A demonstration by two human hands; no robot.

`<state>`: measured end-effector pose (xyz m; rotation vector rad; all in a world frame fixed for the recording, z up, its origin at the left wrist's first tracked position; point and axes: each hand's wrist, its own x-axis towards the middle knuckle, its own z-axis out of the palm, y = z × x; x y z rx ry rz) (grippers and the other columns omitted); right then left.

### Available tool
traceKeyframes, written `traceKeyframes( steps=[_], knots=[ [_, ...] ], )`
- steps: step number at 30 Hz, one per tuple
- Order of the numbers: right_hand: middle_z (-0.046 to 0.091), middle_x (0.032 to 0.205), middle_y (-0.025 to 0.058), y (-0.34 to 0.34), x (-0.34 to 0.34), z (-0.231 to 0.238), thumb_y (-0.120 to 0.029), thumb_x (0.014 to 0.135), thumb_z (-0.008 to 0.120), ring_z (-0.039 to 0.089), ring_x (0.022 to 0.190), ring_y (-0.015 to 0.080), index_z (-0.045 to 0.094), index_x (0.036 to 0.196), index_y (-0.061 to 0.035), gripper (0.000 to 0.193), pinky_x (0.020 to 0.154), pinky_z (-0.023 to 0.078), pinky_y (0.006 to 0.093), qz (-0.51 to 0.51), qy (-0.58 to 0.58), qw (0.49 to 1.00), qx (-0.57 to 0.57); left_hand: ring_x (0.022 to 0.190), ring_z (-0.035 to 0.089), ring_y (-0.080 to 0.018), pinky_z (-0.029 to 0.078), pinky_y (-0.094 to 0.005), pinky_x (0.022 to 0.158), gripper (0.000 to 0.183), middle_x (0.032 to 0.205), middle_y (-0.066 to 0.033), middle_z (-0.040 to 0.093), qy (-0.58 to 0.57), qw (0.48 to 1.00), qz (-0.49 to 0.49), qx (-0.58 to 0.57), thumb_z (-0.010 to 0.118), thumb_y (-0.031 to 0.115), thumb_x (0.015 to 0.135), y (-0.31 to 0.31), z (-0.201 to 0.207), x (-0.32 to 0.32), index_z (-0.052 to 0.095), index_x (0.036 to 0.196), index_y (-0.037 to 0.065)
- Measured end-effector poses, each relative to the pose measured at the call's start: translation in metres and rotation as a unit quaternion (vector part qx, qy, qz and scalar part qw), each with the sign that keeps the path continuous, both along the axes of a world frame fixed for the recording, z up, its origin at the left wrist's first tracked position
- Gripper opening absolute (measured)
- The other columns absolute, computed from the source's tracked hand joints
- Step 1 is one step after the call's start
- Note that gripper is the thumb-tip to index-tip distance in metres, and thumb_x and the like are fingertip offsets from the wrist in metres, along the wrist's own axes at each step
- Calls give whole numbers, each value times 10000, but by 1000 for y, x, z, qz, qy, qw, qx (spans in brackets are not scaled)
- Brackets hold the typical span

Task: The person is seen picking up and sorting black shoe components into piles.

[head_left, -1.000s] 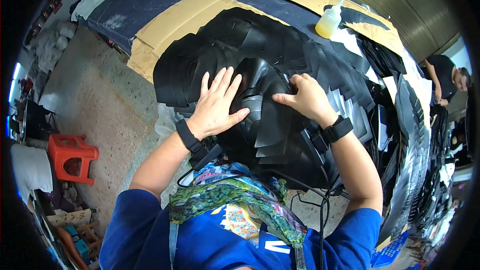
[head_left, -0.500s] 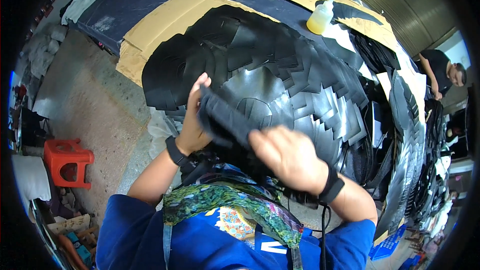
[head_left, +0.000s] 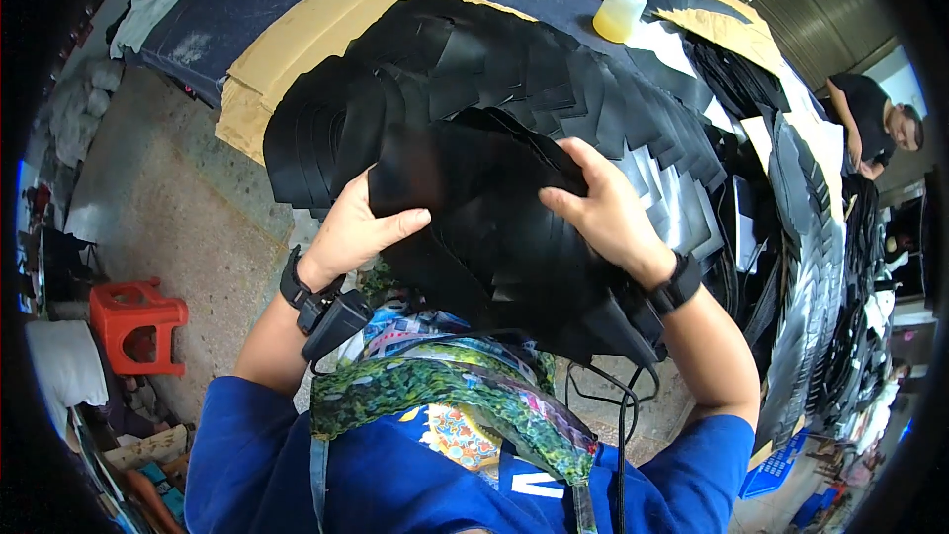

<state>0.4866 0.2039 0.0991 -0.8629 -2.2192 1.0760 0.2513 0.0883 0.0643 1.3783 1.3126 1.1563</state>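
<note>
Grip of the left hand [head_left: 351, 229]: closed on the left edge of a black sheet [head_left: 465, 170], thumb across the near face, fingers tucked out of sight behind it.
Grip of the right hand [head_left: 617, 218]: holding the opposite side, thumb on the near face, index finger up by the far edge.
Black sheet: up between both hands, above the near part of the pile; limp-looking stuff, so a hold on each side probably stops it sagging. One layer or several? Too dark to tell!
Fanned pile [head_left: 474, 64]: right beyond, black pieces overlapping in steps, every edge showing, presumably so each lifts away easily.
Cardboard [head_left: 297, 30]: peeking out past the pile's far left side, likely shielding the pieces from the tabletop [head_left: 203, 44].
Bottle [head_left: 617, 22]: upright beyond the pile, yellow liquid inside, spout skyward, perhaps against drips.
Floor [head_left: 213, 227]: red stool [head_left: 138, 326] off left, well apart from the hands.
Far right: a co-worker [head_left: 873, 124] in black, beyond the stacked pieces.
</note>
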Motion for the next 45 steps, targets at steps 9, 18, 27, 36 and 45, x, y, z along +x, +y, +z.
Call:
traceKeyframes(
  steps=[9, 18, 27, 36, 45],
  knots=[
    [514, 966, 226, 19, -14, -6, -169, 653, 696, 505, 950, 364, 438, 1086, 56, 552, 824, 420, 370, -26, -196, 979, 55, 975, 512, -171, 388, -297, 869, 446, 1057, -115, 553, 74, 988, 116, 75, 600, 116, 773, 7, -22, 17, 423, 1158, -24],
    [511, 847, 149, -5, -5, -3, -66, 578, 702, 478, 867, 331, 508, 979, -25, 447, 772, 400, 380, -19, -66, 980, 189, 796, 565, -300, 441, -344, 726, 313, 875, -144, 579, 200, 935, 173, 236, 666, 26, 679, -10, -40, 19, 525, 958, 3],
    [510, 1013, 119, -59, 13, 28, -126, 664, 539, 534, 794, 231, 517, 884, -92, 224, 636, 476, 300, 233, -57, 917, 320, 1090, 465, -258, 350, -333, 931, 580, 1226, -187, 396, 43, 956, 37, 287, 613, 80, 743, -12, -42, 4, 283, 1220, 68],
    [512, 956, -12, -22, -10, 72, 19, 688, 633, 454, 947, 76, 460, 1060, -26, 413, 877, 358, 233, 179, 93, 954, -221, 1094, 466, -208, 341, -331, 952, 608, 1214, -123, 477, -400, 848, -340, -71, 687, 242, 680, -11, -10, -24, 456, 1195, 15],
    [542, 1000, -2, 12, -5, 72, -8, 699, 656, 481, 944, 90, 472, 1098, -31, 440, 868, 367, 240, 213, 83, 938, -262, 1084, 473, -203, 350, -325, 944, 590, 1207, -125, 481, -403, 846, -335, -95, 674, 233, 695, 20, 3, 16, 451, 1196, 16]
  ],
)
